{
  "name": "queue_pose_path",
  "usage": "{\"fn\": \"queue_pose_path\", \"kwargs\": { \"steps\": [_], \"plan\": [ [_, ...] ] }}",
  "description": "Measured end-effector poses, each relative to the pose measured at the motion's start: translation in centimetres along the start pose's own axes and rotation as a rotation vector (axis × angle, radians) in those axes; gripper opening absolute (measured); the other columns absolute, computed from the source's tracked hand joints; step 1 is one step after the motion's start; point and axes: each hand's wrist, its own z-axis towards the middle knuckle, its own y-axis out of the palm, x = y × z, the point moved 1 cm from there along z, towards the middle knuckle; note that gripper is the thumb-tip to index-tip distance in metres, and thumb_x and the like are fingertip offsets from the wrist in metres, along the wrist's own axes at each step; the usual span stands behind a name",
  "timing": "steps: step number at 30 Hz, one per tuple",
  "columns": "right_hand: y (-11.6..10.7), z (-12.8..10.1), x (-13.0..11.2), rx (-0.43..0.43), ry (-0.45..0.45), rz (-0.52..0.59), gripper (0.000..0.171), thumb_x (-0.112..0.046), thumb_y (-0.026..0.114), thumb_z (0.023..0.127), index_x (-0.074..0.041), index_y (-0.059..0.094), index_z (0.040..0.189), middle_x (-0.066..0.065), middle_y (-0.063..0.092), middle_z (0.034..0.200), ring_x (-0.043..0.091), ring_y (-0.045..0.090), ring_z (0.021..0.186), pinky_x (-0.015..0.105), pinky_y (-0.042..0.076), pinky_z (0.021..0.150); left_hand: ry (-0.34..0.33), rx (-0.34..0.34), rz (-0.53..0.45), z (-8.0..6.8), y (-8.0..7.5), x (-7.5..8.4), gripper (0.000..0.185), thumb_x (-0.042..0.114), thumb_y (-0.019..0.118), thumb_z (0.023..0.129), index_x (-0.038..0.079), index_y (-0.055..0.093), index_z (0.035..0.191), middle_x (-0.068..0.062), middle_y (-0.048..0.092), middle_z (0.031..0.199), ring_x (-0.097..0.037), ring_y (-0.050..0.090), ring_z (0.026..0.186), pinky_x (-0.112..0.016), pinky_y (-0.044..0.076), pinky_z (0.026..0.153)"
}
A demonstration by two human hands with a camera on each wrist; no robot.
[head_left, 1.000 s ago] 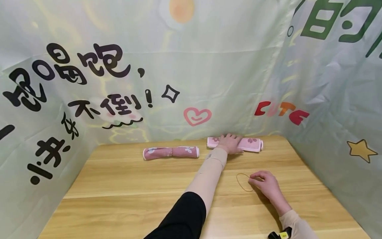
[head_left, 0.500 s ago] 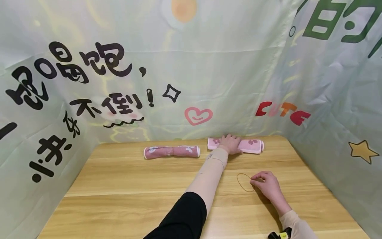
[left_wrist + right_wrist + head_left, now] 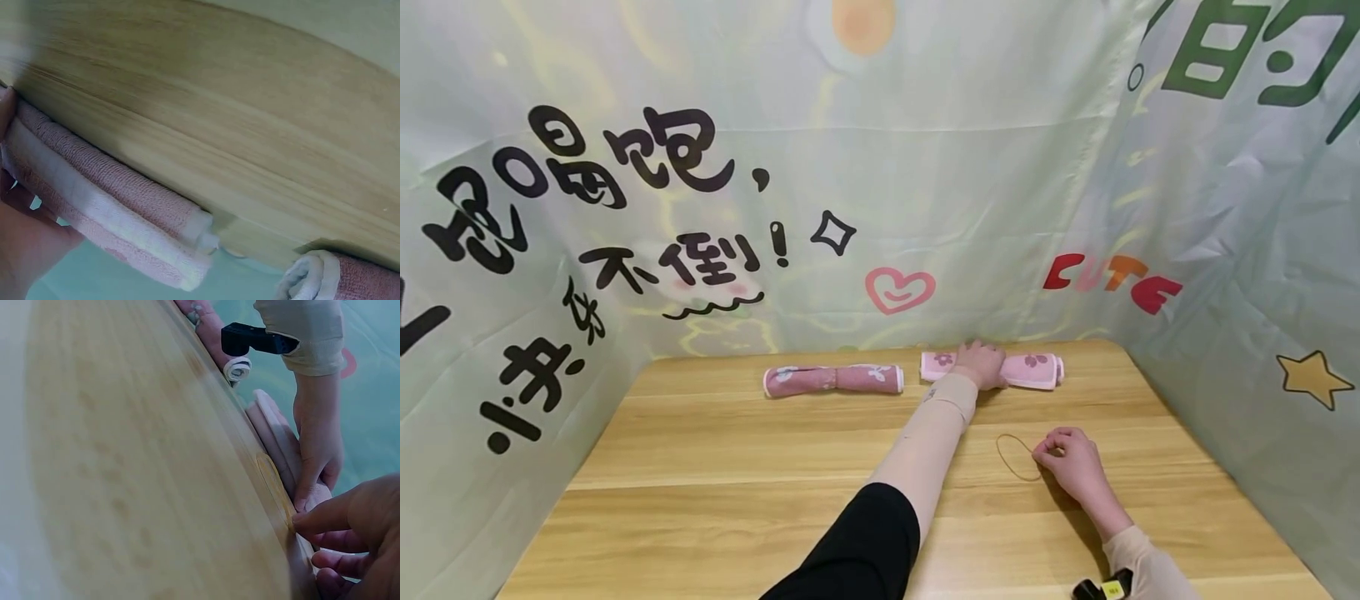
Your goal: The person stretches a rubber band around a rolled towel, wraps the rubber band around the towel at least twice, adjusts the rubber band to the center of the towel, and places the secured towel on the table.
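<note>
- Lying far left on the tabletop point(image 3: 700, 467), one rolled towel point(image 3: 832, 380) looks already cinched at its middle.
- Left hand point(image 3: 981, 363) grips the second roll point(image 3: 1036, 369), unbound.
- Right hand point(image 3: 1071, 461) fingers pinch a rubber band point(image 3: 1011, 454), flat on the tabletop.

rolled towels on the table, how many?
2. A darker pink rolled towel lies left of centre along the table's back edge; a lighter pink rolled towel lies to its right, gripped by the left hand. None seem hidden.
</note>
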Motion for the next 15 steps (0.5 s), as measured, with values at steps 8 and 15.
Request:
{"fn": "queue_pose_path", "kwargs": {
  "steps": [8,15],
  "plan": [
    [0.1,0.0,-0.3,-0.045,-0.011,-0.047,0.012,-0.005,0.066,0.087,0.003,0.062,0.079,0.032,0.052,0.110,0.049,0.046,0.108,0.057,0.030,0.095,-0.008,0.031,-0.001,-1.2,-0.6,0.1,0.053,0.059,0.061,0.088,0.032,0.056,0.133,0.014,0.053,0.142,-0.016,0.044,0.135,-0.041,0.034,0.115],
    [0.2,0.0,0.0,-0.091,0.034,-0.025,0.012,-0.006,0.061,0.090,0.005,0.061,0.084,0.035,0.047,0.119,0.054,0.038,0.114,0.057,0.026,0.097,-0.002,0.074,0.005,-1.9,-0.8,0.0,0.049,0.058,0.060,0.089,0.033,0.057,0.131,0.015,0.058,0.137,-0.015,0.050,0.128,-0.037,0.038,0.110]
  ]
}}
